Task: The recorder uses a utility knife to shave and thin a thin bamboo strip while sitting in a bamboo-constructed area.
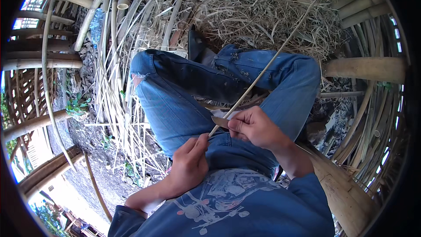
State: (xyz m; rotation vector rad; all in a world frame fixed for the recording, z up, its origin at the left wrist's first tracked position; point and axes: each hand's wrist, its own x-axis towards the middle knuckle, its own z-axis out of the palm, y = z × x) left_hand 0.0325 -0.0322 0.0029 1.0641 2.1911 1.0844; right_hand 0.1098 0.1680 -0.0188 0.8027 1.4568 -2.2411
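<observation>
A long, thin bamboo strip (258, 78) slants from my lap up to the far right, passing over my jeans. Its near end is pinched between the thumb and fingers of my left hand (189, 160). My right hand (255, 127) is closed round a small knife; the knife's blade (220, 121) lies against the strip just beyond my left fingertips. Most of the knife's handle is hidden inside my right fist. Both hands are close together above my lap.
Pale shavings (258, 22) cover the ground beyond my legs. Loose split strips (127, 127) lie to the left. Bamboo poles (368, 69) stand at the right, with bundled strips (368, 136) beside them. A long curved cane (45, 70) and a bamboo frame (44, 63) rise at the left.
</observation>
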